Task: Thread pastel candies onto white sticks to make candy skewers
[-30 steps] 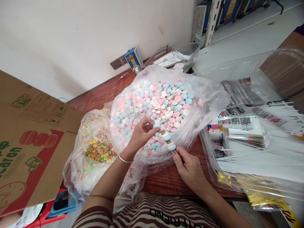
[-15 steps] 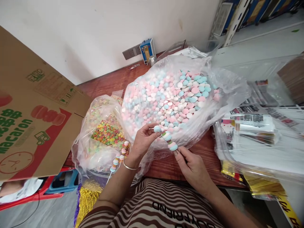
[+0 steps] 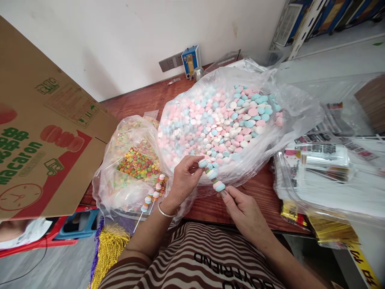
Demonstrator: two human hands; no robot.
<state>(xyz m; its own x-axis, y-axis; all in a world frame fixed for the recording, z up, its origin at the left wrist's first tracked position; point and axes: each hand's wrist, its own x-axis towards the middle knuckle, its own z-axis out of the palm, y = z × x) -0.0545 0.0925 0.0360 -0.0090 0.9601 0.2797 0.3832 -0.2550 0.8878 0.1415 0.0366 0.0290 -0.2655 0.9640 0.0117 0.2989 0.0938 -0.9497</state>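
My right hand (image 3: 243, 206) pinches the lower end of a candy skewer (image 3: 211, 174), just below its bottom pink and blue candies. Small coloured rings sit between the pastel candies on it. At the skewer's upper end, my left hand (image 3: 187, 178) has thumb and fingers closed on a pale blue candy (image 3: 202, 163). Behind both hands lies a large clear bag (image 3: 296, 116) full of pink, white and blue round candies (image 3: 237, 126). Left of my left hand, a smaller bag (image 3: 110, 196) holds colourful cereal rings (image 3: 136, 162). Two loaded skewers (image 3: 147, 200) rest against that bag.
A printed cardboard box (image 3: 51, 120) stands at the left. Packaging sleeves in clear plastic (image 3: 325, 160) lie at the right. At the back of the wooden table (image 3: 126, 102) stand a small blue box (image 3: 191, 60) and a metal object. Gold fringe (image 3: 112, 249) hangs below the table's left front.
The view has shifted slightly, so the bags and table sit a little further right. Both hands keep nearly the same hold on the skewer and its top candy.
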